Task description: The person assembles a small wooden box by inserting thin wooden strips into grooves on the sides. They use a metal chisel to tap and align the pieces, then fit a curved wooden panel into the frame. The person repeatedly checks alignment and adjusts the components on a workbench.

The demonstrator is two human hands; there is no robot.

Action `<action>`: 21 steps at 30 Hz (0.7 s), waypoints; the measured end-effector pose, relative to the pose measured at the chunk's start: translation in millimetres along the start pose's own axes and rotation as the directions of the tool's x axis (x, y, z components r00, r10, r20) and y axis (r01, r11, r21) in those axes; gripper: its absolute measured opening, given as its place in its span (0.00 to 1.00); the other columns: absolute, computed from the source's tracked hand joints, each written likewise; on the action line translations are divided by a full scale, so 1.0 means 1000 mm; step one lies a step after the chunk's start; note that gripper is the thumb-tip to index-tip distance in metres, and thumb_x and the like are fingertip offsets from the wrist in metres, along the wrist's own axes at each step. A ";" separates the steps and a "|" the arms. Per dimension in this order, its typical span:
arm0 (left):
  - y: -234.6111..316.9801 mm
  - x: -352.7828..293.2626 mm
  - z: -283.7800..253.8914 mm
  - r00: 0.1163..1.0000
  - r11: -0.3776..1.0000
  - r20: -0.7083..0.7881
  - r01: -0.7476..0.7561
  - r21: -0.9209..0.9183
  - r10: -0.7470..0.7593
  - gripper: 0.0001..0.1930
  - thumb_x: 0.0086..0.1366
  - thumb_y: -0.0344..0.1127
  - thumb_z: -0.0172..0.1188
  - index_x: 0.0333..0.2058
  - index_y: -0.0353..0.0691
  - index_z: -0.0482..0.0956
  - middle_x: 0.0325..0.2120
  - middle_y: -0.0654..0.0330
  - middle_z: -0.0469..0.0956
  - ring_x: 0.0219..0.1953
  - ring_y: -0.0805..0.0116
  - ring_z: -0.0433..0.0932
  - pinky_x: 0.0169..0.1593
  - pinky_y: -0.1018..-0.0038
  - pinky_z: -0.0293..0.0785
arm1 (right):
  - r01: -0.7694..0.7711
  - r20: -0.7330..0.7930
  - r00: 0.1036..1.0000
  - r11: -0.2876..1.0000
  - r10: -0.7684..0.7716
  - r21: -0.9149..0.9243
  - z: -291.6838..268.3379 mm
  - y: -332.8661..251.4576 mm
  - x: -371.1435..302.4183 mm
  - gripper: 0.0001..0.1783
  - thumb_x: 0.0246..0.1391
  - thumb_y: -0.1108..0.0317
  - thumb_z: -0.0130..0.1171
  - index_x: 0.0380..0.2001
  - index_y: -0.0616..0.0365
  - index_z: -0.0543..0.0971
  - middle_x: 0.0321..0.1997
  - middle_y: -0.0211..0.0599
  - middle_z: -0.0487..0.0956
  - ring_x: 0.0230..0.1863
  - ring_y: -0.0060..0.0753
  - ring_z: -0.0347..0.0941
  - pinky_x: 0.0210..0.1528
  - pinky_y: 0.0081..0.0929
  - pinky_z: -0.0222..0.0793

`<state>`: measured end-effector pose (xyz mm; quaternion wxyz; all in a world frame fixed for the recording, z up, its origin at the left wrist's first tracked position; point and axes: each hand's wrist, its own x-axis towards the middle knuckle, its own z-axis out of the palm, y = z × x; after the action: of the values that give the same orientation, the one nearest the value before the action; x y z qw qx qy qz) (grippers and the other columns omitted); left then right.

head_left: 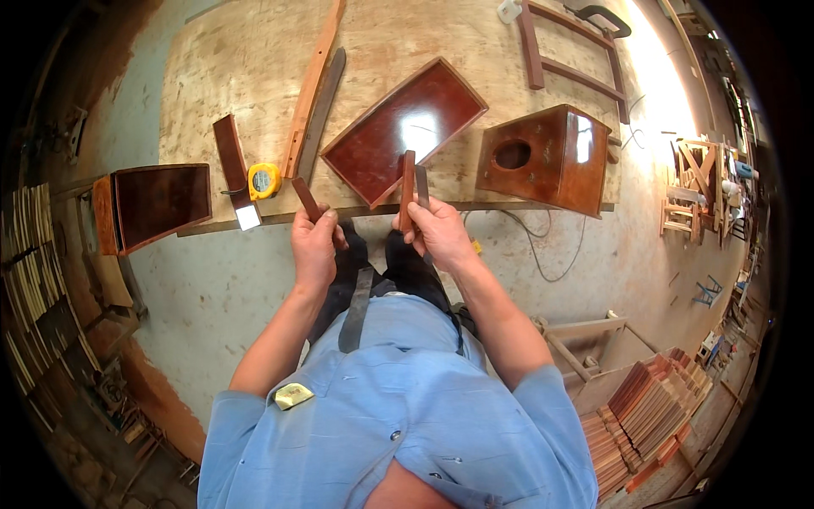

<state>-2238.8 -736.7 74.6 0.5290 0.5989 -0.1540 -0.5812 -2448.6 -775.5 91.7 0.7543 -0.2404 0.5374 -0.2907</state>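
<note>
Grips a short brown strip (306, 198) in the left hand (317, 246), slanting away leftward, apart from two narrow strips (408, 188) clasped in the right hand (437, 231), pointing nearly straight toward the counter (229, 68).

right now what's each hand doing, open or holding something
Left hand: closed, holding a short brown wood strip.
Right hand: closed, holding a reddish wood strip and a darker strip beside it.
</note>
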 end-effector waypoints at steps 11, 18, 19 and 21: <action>0.025 -0.022 0.044 0.959 0.976 0.241 0.107 0.188 -0.151 0.10 0.71 0.38 0.60 0.43 0.37 0.78 0.15 0.68 0.69 0.12 0.79 0.63 0.16 0.79 0.60 | -0.115 0.219 0.975 0.918 0.031 0.380 -0.006 -0.003 -0.015 0.12 0.72 0.62 0.47 0.45 0.58 0.75 0.24 0.30 0.74 0.19 0.21 0.66 0.16 0.18 0.59; 0.036 -0.031 0.066 0.942 0.955 0.280 0.101 0.280 -0.182 0.16 0.72 0.42 0.59 0.50 0.37 0.80 0.19 0.70 0.69 0.15 0.83 0.64 0.17 0.83 0.60 | 0.025 0.092 0.995 0.999 -0.028 0.035 0.001 -0.014 -0.032 0.13 0.67 0.58 0.54 0.35 0.56 0.78 0.23 0.27 0.77 0.19 0.15 0.66 0.20 0.16 0.60; 0.039 -0.034 0.070 0.947 0.949 0.283 0.060 0.309 -0.152 0.16 0.72 0.41 0.59 0.50 0.37 0.80 0.20 0.70 0.70 0.15 0.83 0.65 0.18 0.83 0.60 | 0.081 0.092 0.993 0.995 -0.076 -0.051 0.003 -0.012 -0.033 0.12 0.66 0.60 0.54 0.37 0.57 0.79 0.24 0.27 0.78 0.21 0.15 0.67 0.23 0.17 0.63; 0.037 -0.037 0.075 0.955 0.938 0.286 -0.030 0.345 -0.075 0.15 0.72 0.40 0.59 0.49 0.36 0.81 0.21 0.69 0.72 0.16 0.83 0.65 0.19 0.83 0.61 | 0.217 0.116 0.973 0.960 -0.199 -0.176 0.004 -0.015 -0.039 0.14 0.66 0.62 0.53 0.34 0.62 0.80 0.24 0.29 0.78 0.27 0.20 0.72 0.31 0.23 0.69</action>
<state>-2298.0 -755.8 142.2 0.3800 0.5909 -0.3236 -0.6338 -2457.0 -758.4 129.5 0.7187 -0.3795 0.4967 -0.3045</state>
